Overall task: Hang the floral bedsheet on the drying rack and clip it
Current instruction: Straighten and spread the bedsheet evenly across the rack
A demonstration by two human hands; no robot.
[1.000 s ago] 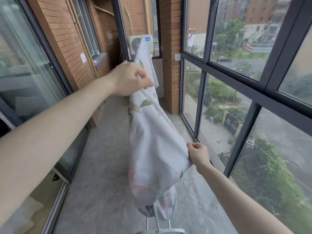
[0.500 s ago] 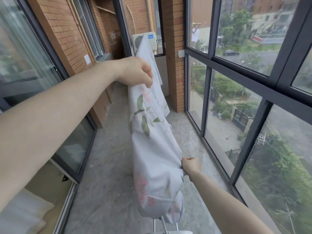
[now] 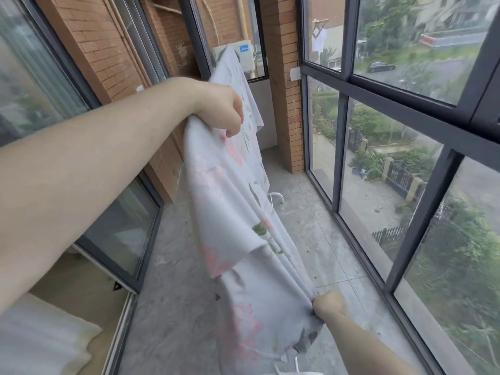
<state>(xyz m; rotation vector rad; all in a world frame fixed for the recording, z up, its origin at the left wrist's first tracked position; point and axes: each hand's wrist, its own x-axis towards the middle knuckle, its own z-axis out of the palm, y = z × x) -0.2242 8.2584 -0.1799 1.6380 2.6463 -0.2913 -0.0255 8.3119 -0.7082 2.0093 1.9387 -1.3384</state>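
The floral bedsheet [image 3: 238,212], pale grey with pink flowers and green leaves, hangs along a drying rack down the middle of the balcony. My left hand [image 3: 221,106] grips the sheet's upper edge up high. Lower down and nearer to me, my right hand [image 3: 328,304] pinches a bunched fold at the sheet's right side. Of the white drying rack, only a curved foot [image 3: 276,196] shows past the sheet and some tubing [image 3: 295,370] at the bottom edge. No clip is in view.
Dark-framed glass windows [image 3: 400,169] run along the right, close to the rack. A brick wall [image 3: 100,47] and sliding glass door [image 3: 119,226] line the left. A brick pillar [image 3: 281,85] and an air-conditioner unit [image 3: 244,56] stand at the far end. The floor [image 3: 173,307] is grey tile.
My left hand has lifted the sheet's top edge and a flap has folded over to the left. My right hand has pulled its fold lower, drawing the cloth tighter.
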